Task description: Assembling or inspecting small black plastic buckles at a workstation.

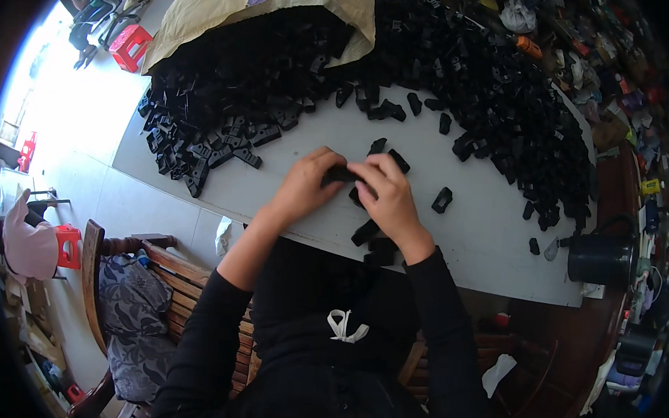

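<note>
**Both hands pinching one small black part over the table edge**

Black sleeves and a white drawstring bow (pixel 346 328) are filling the bottom of my feed, so I'm looking straight down my own chest at the work. Both hands are meeting just past the near edge of the white table (pixel 484 247). My left hand (pixel 302 186) is curling around one end of a small black plastic piece (pixel 341 174), and my right hand (pixel 390 195) is closing over the other end, fingertips pressed together on it. So neither hand is spread out, both are pinching that same part, and it's sitting up off the table between them. I'm not able to tell whether it's one piece or two being mated, since my fingers are covering most of it.

A few loose black parts are lying right around my hands, one stray (pixel 442 199) just to the right and a couple (pixel 366 232) tucked under my right wrist. The big heap (pixel 500 89) is spreading across the far side, spilling out of a tan sack (pixel 239 7). A dark pot (pixel 603 257) is sitting at the right corner.

My take for doing this bit well: I'm keeping the grip out at the ends so the middle stays visible, squaring things up before squeezing, and holding it low over the table so a slip doesn't send it to the floor.
</note>
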Demonstrator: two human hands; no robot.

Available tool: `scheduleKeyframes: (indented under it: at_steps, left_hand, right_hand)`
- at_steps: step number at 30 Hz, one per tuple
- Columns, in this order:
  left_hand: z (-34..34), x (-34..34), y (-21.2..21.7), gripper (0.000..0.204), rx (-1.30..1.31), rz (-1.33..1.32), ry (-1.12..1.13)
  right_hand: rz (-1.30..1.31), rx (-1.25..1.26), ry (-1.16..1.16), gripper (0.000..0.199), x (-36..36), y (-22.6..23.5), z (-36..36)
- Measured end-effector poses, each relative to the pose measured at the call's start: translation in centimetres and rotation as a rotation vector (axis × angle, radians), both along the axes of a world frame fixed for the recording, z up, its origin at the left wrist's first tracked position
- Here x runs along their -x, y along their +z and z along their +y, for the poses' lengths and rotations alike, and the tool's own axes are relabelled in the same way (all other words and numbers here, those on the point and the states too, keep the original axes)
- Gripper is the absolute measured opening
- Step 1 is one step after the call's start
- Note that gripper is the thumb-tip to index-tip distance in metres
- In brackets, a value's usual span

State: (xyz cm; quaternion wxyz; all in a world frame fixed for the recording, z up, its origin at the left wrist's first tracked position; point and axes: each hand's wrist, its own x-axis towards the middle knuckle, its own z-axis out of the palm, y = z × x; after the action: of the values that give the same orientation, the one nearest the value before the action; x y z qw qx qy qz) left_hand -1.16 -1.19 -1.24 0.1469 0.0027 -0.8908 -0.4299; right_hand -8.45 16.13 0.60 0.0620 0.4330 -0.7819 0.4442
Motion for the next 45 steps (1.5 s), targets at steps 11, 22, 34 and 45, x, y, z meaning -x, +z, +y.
scheduleKeyframes:
  at_steps: [11,22,34,45]
  left_hand:
    - [0.7,-0.3,0.2,0.035,-0.115,-0.029,-0.191]
    - [0.8,-0.2,0.3,0.033,-0.068,-0.07,-0.2]
    - [1.4,-1.2,0.2,0.032,0.02,-0.057,-0.17]
    - [5.2,2.6,4.0,0.017,-0.025,-0.026,-0.245]
  right_hand:
    - [-0.103,0.059,-0.02,0.024,-1.9,-1.5,0.6]
    - [0.301,-0.39,-0.06,0.046,-4.0,-0.7,2.0]
    - [0.295,-0.369,-0.09,0.047,-4.2,-1.3,2.1]
    - [0.227,-0.268,-0.163,0.021,-1.1,-2.6,5.5]
